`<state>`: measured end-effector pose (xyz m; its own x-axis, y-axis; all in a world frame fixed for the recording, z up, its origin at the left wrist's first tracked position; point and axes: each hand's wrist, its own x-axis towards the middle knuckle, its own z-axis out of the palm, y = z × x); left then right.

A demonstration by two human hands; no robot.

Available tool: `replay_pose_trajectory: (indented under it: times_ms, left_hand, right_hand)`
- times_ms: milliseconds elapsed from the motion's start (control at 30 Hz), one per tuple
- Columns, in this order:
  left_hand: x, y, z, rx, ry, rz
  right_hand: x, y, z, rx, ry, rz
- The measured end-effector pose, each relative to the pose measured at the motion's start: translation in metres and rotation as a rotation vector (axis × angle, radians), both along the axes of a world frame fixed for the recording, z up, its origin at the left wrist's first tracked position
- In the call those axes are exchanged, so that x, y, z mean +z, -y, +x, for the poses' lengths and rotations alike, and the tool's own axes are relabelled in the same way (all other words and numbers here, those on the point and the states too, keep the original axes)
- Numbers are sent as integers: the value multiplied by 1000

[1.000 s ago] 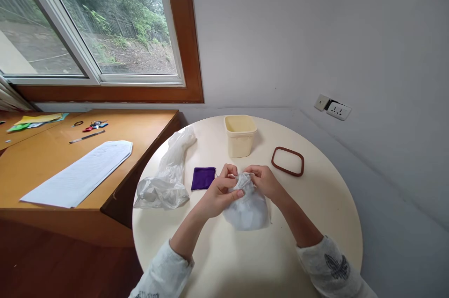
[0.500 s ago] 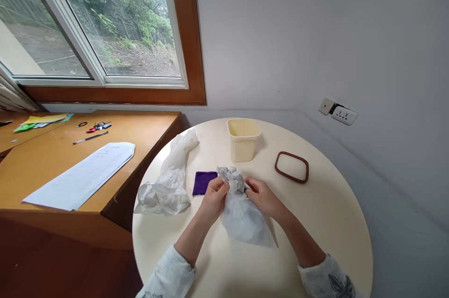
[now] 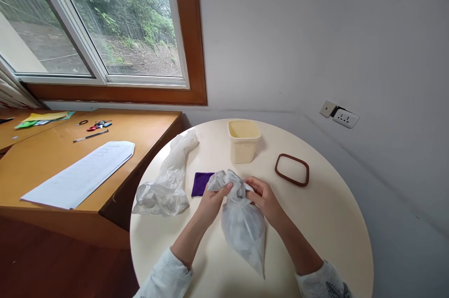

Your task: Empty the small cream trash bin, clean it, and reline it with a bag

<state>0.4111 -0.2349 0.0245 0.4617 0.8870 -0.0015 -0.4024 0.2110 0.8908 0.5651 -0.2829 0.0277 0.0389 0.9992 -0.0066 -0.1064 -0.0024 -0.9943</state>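
Note:
A white plastic bag (image 3: pixel 243 228) is gathered at its neck between my two hands, its puffed body hanging toward me over the round table. My left hand (image 3: pixel 213 200) is closed on the bunched top, thumb pressed over the plastic. On the other side of the neck, my right hand (image 3: pixel 263 196) pinches a twisted part of the same bag. Behind my left hand lies a folded purple cloth (image 3: pixel 201 184), partly covered by the bag's top. What the bag contains cannot be made out.
A cream plastic bin (image 3: pixel 243 148) stands near the wall. To its right lies a brown rounded frame (image 3: pixel 292 180). A second, crumpled plastic bag (image 3: pixel 164 190) covers the table's left side. The wooden desk (image 3: pixel 150 162) holds papers (image 3: pixel 82 174), a pen (image 3: pixel 90 136) and keys (image 3: pixel 100 125).
The bunched top has spread leftward over the cloth's corner. The bag's body has swung left, and its pointed lower end now hangs closer to me. Both hands still grip the bag.

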Motion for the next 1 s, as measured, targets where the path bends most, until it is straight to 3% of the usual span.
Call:
replay_pose_trajectory:
  times_ms: [133,400,567,700,833,1000]
  left_hand:
    - [-3,1,1,-64,193,-170]
    - [-3,2,3,-90,275,-201]
    - [10,6,5,-169,197,-237]
    - [6,9,9,-109,65,-201]
    - [-5,10,9,-51,-77,-116]
    - [-9,10,7,-117,-299,112]
  right_hand:
    - [-5,1,-4,12,-49,-97]
    - [-16,-2,-5,-19,1,-150]
    - [-15,0,-5,-270,252,172]
    - [-3,7,-5,-134,304,345]
    - [3,10,-10,-130,417,289]
    - [-4,8,-13,-159,435,205]
